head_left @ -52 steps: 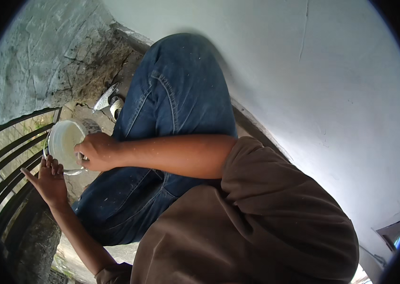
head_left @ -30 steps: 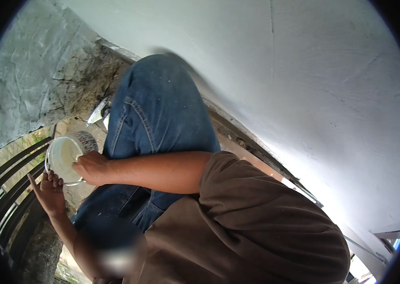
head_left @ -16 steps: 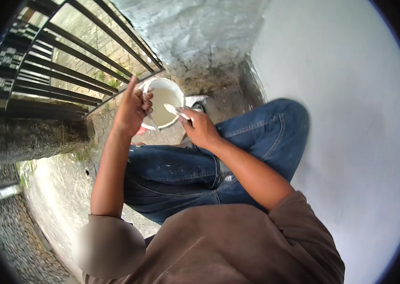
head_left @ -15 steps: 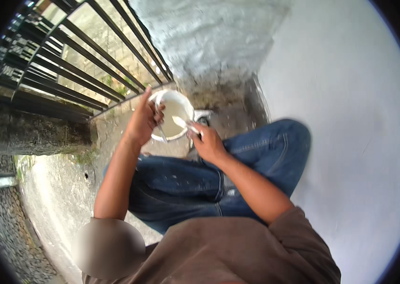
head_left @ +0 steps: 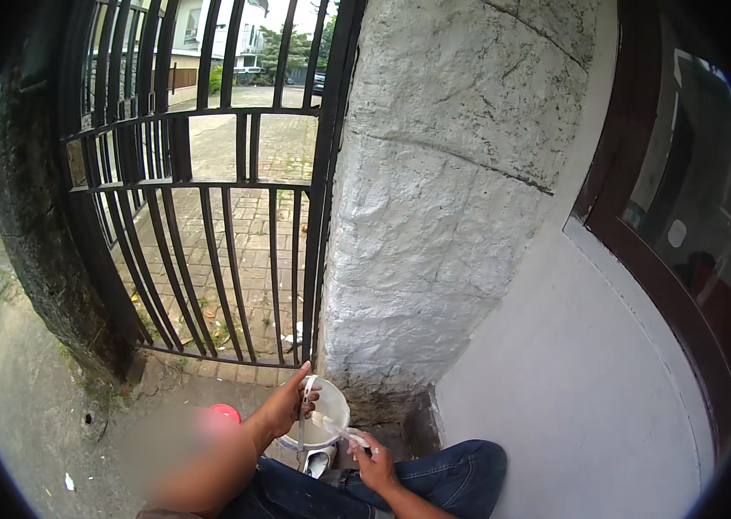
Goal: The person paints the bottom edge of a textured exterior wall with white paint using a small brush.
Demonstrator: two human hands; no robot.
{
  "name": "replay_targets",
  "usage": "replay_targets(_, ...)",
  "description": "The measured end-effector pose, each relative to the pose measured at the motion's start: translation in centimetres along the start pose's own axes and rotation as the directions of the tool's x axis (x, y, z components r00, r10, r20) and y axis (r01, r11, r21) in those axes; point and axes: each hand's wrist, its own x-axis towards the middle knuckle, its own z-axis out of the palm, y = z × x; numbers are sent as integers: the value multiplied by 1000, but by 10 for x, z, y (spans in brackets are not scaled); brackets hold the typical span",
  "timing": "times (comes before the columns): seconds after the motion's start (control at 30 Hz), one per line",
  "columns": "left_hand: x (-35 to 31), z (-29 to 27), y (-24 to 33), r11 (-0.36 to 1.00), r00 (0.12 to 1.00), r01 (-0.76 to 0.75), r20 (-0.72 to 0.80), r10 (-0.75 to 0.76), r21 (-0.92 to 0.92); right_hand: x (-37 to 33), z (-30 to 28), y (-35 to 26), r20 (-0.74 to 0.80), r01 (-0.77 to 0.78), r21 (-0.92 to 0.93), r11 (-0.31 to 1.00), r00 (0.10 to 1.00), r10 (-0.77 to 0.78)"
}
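Observation:
My right hand (head_left: 376, 465) grips a paintbrush (head_left: 355, 435) whose pale bristles point left over the bucket. The white bucket (head_left: 346, 405) stands on the ground by the foot of the wall, with whitish stuff inside. Over the bucket's left side, my left hand (head_left: 283, 408) has its fingers curled round a thin grey strip (head_left: 301, 432) and its thumb pointing up. Whether that strip is the bucket's handle or a separate tool, I cannot tell. The brush tip is close to the left fingers.
A dark barred gate (head_left: 244, 186) stands ahead, left of a rough whitish wall (head_left: 434, 216). A smooth pale wall (head_left: 555, 372) with a brown-framed window (head_left: 612, 208) runs along the right. Something round and red (head_left: 226, 413) lies beyond my left arm. My bent legs (head_left: 460, 476) are close to the bucket.
The view has tilted up, so the gate, wall and window show more and the bucket sits lower. Both hands keep their holds; the brush still points left over the bucket.

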Motion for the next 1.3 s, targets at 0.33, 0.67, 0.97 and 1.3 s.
replay_targets(0.33, 11, -6, 0, 999, 999, -37, -37, 38, 13, 12, -25, -11, -69, -140, 688, 712, 964, 257)
replay_targets(0.67, 5, -8, 5, 994, 994, -105, -45, 103, -34, 56, -112, -114, -238, 98, 877, 471, 939, 249)
replay_targets(0.97, 5, -17, 4, 992, 993, -98, -67, 92, -84, 174, -240, -346, -514, 627, 675, 389, 777, -363)
replay_targets(1.3, 9, -17, 0, 995, 997, -69, -25, 68, -74, 278, -280, -405, -557, 731, 517, 445, 682, -473)
